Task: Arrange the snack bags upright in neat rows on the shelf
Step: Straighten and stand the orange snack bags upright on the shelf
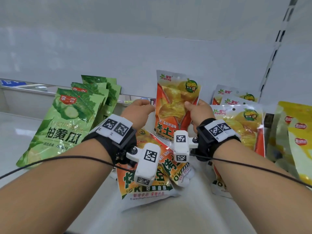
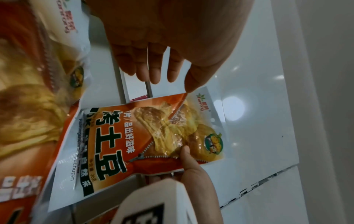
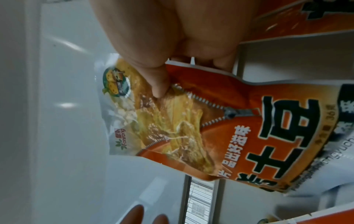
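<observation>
Pinching glossy, crinkled orange bag [image 1: 175,102] upright, right hand [image 1: 199,112].

Your forearms were bare, no sleeves. Each wrist wore a black strap: the left wrist band [image 1: 116,137] at centre left of the frame, the right wrist band [image 1: 212,137] at centre right. On top of each sat a white plate printed with two black-and-white square markers. A white block-shaped camera housing hung from each band toward the middle of the frame, the left housing [image 1: 146,164] and the right housing [image 1: 181,148], both marked with the same square codes and joined by a round metal screw. A thin black cable [image 1: 50,160] ran back along each forearm.
</observation>
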`<move>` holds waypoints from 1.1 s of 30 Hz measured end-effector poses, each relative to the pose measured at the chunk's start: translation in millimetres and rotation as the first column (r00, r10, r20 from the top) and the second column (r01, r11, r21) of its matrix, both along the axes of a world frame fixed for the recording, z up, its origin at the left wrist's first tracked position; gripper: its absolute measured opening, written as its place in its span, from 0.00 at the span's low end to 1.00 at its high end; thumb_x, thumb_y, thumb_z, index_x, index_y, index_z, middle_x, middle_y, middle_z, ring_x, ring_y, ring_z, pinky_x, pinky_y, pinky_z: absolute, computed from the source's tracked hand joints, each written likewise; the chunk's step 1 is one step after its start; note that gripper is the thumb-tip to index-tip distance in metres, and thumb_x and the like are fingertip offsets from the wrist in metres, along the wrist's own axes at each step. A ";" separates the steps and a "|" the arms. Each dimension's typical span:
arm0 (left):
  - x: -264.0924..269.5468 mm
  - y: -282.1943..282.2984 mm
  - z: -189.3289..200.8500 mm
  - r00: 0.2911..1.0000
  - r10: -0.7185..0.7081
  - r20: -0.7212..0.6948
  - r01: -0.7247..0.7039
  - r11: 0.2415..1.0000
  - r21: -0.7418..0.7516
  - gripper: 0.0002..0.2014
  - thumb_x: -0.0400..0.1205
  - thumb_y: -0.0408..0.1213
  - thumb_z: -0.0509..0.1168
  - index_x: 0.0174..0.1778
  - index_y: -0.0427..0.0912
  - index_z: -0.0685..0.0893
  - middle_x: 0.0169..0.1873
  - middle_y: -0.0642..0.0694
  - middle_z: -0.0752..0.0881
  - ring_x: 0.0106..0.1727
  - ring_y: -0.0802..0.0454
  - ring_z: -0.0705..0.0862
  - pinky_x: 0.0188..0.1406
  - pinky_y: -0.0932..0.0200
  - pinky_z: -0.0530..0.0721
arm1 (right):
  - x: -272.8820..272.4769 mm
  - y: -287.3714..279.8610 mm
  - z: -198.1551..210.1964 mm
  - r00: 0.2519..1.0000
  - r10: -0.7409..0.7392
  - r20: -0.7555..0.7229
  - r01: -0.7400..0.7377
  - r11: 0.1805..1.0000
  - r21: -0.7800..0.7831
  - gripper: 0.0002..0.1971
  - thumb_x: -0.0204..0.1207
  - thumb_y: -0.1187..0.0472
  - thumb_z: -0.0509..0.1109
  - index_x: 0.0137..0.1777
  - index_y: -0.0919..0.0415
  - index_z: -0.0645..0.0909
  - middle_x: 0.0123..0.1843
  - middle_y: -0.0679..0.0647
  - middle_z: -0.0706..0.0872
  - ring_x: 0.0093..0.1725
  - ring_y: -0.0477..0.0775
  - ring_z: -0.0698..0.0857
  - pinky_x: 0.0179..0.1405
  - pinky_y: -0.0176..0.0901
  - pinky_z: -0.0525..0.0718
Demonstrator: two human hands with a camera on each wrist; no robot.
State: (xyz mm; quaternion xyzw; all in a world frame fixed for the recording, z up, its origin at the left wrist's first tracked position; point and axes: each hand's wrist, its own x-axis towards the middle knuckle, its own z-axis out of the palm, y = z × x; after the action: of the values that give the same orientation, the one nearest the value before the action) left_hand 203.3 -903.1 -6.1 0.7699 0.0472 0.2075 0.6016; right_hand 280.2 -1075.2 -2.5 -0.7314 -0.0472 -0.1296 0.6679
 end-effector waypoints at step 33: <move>-4.4 -23.8 -18.8 0.955 -0.295 0.034 0.296 0.954 -0.042 0.18 0.83 0.45 0.62 0.47 0.30 0.83 0.47 0.27 0.87 0.43 0.34 0.85 0.48 0.36 0.80 | -68.8 -32.7 -46.7 0.985 0.145 0.091 -0.169 0.908 0.383 0.05 0.75 0.64 0.71 0.38 0.58 0.81 0.34 0.55 0.90 0.38 0.57 0.89 0.50 0.59 0.87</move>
State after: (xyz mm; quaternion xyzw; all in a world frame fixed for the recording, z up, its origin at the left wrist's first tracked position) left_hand 198.9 -926.9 -24.9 0.7511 -0.0718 0.1244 0.6444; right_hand 211.4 -1107.9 -49.2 -0.5737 -0.0994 -0.1040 0.8063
